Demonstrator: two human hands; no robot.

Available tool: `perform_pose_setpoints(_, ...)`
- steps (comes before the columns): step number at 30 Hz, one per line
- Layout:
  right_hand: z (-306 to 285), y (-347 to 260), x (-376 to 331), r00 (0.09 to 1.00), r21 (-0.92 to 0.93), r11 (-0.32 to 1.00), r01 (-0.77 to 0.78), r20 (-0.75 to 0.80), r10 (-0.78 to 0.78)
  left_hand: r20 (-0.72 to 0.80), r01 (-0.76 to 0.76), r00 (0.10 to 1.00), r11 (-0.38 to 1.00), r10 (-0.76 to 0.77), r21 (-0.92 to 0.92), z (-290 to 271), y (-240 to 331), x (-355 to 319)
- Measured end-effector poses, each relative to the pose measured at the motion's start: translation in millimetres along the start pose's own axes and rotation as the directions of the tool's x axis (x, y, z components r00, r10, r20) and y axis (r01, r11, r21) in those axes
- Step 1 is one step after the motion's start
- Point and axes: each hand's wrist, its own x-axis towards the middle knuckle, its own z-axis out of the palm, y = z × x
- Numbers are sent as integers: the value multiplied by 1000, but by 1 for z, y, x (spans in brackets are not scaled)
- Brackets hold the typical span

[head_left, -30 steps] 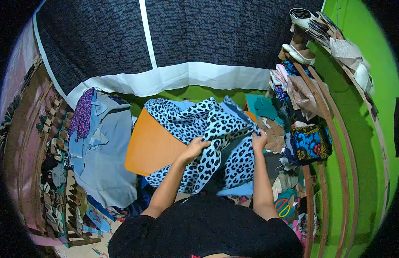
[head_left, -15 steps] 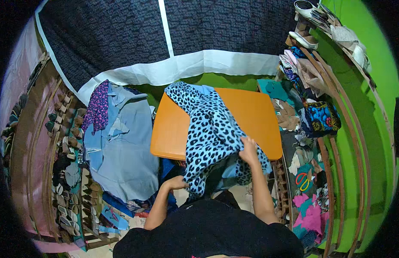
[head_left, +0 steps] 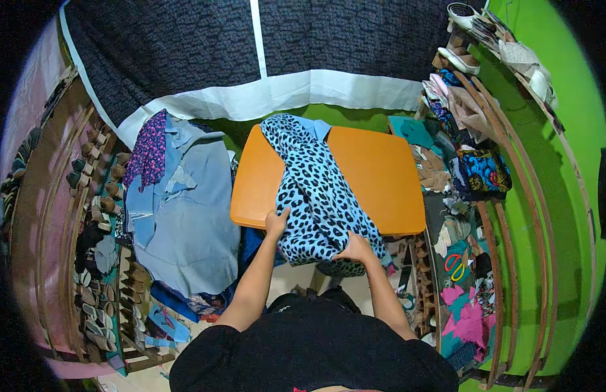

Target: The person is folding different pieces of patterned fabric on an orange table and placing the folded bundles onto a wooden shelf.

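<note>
**Inspector:** Start nearest the body. What are the hands on?

**Assistant:** Both are on the blue leopard-print garment (head_left: 319, 196). The left hand (head_left: 275, 223) grips its near left edge at the front rim of the orange table (head_left: 381, 176), fingers curled into the cloth. The right hand (head_left: 356, 249) lies on the bunched lower end, fingers pressed together and closed over a fold.

**Inspector:** And where does the garment lie?

**Assistant:** It runs lengthwise across the table, from the far rim to the near one. The near end spills over the front edge and hangs below the hands.

**Inspector:** Risk, as you judge it?

**Assistant:** The overhanging end could drag the rest off the smooth top if either grip loosens. An uneven pull, one hand ahead of the other, would likely twist the cloth and leave it rumpled.

**Inspector:** Surroundings?

**Assistant:** To the left, a pale blue denim piece (head_left: 185, 209) lies spread out, with a purple floral cloth (head_left: 149, 147) at its far corner. It sits just beside the table's left edge, so a sideways sweep could snag it. To the right, a heap of mixed fabrics (head_left: 469, 170) crowds the table's right side, with orange-handled scissors (head_left: 454, 264) nearer in. Curved wooden rails (head_left: 505, 215) close off that flank.

**Inspector:** Farther off?

**Assistant:** A dark patterned cloth with a white border (head_left: 250, 59) spans the back, against a green wall (head_left: 564, 130).
</note>
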Motion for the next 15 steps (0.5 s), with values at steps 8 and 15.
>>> perform_pose_setpoints(8, -70, 35, 18, 863, 394, 900, 187, -504, 41, -325, -107, 945, 978, 45, -177, -64, -15, 18)
perform_pose_setpoints(15, -157, 122, 71, 627, 478, 878, 31, -694, 355, -652, 9, 757, 999, -42, -54, -140, -73, 31)
